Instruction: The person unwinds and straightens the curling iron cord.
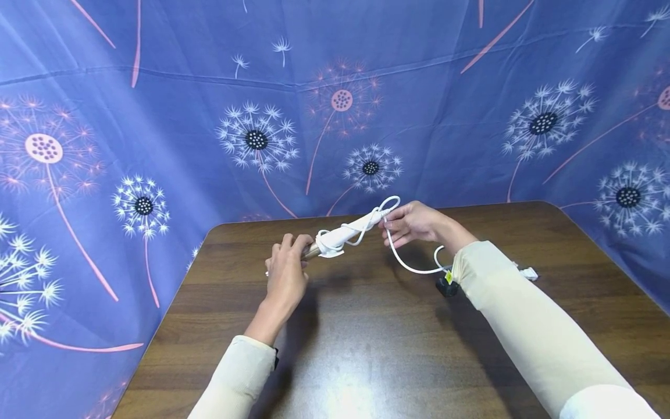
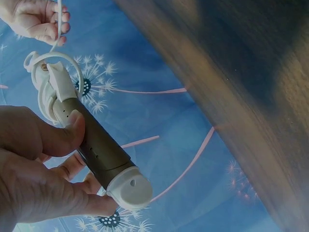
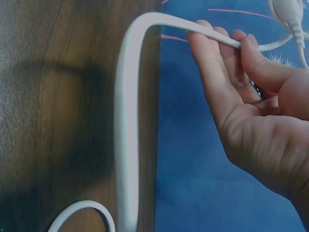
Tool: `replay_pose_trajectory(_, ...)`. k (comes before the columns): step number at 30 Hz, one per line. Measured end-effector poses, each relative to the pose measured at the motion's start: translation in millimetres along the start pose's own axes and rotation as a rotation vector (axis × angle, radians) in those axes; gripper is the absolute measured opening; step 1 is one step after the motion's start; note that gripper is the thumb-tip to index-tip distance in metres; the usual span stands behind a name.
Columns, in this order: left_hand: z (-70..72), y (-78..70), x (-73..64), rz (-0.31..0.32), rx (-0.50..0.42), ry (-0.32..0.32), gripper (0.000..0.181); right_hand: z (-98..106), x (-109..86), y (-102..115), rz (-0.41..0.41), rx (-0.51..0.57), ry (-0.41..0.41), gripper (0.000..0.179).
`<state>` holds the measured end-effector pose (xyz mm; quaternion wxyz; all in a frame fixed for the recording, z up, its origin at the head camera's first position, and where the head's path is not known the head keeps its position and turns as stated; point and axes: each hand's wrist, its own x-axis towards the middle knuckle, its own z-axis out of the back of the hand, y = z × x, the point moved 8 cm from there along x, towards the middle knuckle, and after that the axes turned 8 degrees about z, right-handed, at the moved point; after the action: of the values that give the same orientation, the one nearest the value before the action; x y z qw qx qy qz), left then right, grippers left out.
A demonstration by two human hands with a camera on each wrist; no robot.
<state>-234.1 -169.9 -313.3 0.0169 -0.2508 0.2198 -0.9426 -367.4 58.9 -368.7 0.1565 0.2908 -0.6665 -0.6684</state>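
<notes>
A curling iron (image 1: 342,235) with a white handle and a brownish barrel (image 2: 99,145) is held up over the table, tilted. My left hand (image 1: 287,270) grips it by the barrel, thumb on one side and fingers on the other, near the white end cap (image 2: 129,188). White cord (image 1: 361,230) is looped loosely around the handle. Beside the handle's end, my right hand (image 1: 416,224) pinches the cord between thumb and fingertips. From there the cord (image 3: 128,121) bends down toward the table, and part of it passes behind the right sleeve.
The brown wooden table (image 1: 356,326) extends beneath both hands. A white plug-like end (image 1: 528,273) lies on it, just beyond the right forearm. A small black block (image 1: 446,286) with a yellow mark sits at the right cuff. Blue dandelion-patterned cloth (image 1: 314,116) hangs behind the table.
</notes>
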Motion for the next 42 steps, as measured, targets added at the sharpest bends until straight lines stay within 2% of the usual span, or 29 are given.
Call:
replay_pose_trajectory(6,-2.3,1.0,-0.7,-0.017,0.018,0.026,0.064,16,-5.1,10,0.075,0.032,-0.062,0.013)
replay_pose_trajectory(10,-4.9,4.7,-1.0,-0.008,0.029,0.046,0.064,25,-8.7,18,0.138,0.042,-0.097,0.017)
replay_pose_trajectory(14,-5.2,12.5,-0.2,0.022,0.035,0.038,0.061,34,-13.5,22,0.185,0.067,-0.127,0.023)
replay_pose_trajectory(17,-2.6,19.8,1.2,0.048,0.026,0.013,0.057,42,-17.3,21,0.190,0.075,-0.134,0.018)
replay_pose_trajectory(22,2.8,30.2,2.7,0.064,-0.019,-0.008,0.057,57,-23.5,16,0.148,0.074,-0.159,0.013)
replay_pose_trajectory(28,4.0,34.9,1.9,0.001,-0.034,0.020,0.064,75,-29.0,15,0.125,0.121,-0.268,0.012)
replay_pose_trajectory(33,2.7,37.4,1.2,-0.040,0.017,0.039,0.064,84,-34.8,26,0.200,0.190,-0.353,0.013)
replay_pose_trajectory(37,3.0,43.9,1.8,-0.012,0.044,0.033,0.063,93,-41.1,35,0.285,0.230,-0.421,0.012)
replay_pose_trajectory(42,5.7,52.5,3.3,0.059,0.032,0.015,0.059,105,-50.4,37,0.330,0.282,-0.522,0.011)
